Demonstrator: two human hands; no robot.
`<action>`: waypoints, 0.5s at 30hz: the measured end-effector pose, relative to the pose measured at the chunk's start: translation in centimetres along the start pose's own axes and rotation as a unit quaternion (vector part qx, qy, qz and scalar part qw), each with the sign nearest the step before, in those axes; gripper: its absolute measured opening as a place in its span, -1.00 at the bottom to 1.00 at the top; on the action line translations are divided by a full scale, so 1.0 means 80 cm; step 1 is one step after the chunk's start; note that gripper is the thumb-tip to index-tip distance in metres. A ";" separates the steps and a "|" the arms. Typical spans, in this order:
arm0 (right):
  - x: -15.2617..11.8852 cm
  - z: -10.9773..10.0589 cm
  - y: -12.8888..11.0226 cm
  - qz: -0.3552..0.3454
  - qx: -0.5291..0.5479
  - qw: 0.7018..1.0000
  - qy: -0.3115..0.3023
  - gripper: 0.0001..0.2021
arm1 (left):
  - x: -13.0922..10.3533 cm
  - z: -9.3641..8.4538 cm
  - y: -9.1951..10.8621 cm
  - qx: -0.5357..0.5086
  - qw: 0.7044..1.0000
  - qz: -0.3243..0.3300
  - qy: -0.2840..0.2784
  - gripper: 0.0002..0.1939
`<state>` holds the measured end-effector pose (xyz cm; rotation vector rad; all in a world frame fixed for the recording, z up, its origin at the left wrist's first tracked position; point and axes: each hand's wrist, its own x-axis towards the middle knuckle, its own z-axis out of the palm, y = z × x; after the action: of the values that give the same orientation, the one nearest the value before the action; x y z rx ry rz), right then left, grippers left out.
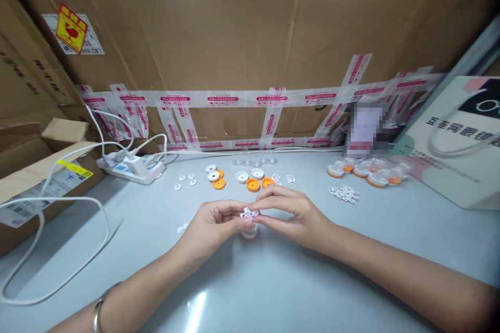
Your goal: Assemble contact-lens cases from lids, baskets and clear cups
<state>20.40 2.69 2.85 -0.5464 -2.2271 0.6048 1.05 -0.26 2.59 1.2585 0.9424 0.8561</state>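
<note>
Both hands meet near the middle of the table. My left hand [219, 223] pinches a small white patterned piece [249, 213] between thumb and fingers. From the other side, my right hand [291, 213] grips the same piece with thumb and fingertips. Just below the fingertips is a round part with a white top and orange base [249, 233], partly hidden by the fingers. Behind the hands lie white rings [242, 177] and orange rings [252, 184], with flat white cut-out pieces [290, 179] to their right.
Clear domes [253, 158] line the back. Assembled orange-based pieces [378, 177] and white cut-outs [344, 193] lie right. Small white discs [191, 182] lie left, near a power strip [135, 166], loose cable and carton [58, 182]. A paper bag [453, 151] stands right.
</note>
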 end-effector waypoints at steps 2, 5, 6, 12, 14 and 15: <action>0.001 0.000 0.000 0.014 -0.002 1.000 -0.016 -0.83 | 0.001 0.000 -0.001 0.003 1.000 -0.002 0.000 -0.74; 0.001 0.003 -0.001 0.043 -0.003 0.998 -0.036 -0.90 | 0.004 0.002 -0.007 0.010 1.000 0.002 0.013 -0.74; 0.000 0.005 -0.001 0.053 -0.002 0.998 -0.039 -0.92 | 0.004 0.004 -0.009 0.009 1.000 0.004 0.023 -0.75; 0.001 0.012 -0.012 0.108 0.032 0.994 -0.011 -0.90 | 0.004 0.010 -0.011 0.007 0.998 0.030 0.057 -0.77; 0.002 0.013 -0.015 0.131 0.053 0.990 0.001 -0.87 | 0.002 0.011 -0.009 0.030 0.996 0.048 0.072 -0.77; 0.003 0.014 -0.017 0.140 0.062 0.988 0.004 -0.87 | 0.001 0.011 -0.008 0.040 0.994 0.056 0.080 -0.78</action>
<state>19.16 1.47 3.05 -0.8034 -2.1034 0.8760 1.90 -0.61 1.99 1.3373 1.0491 1.0277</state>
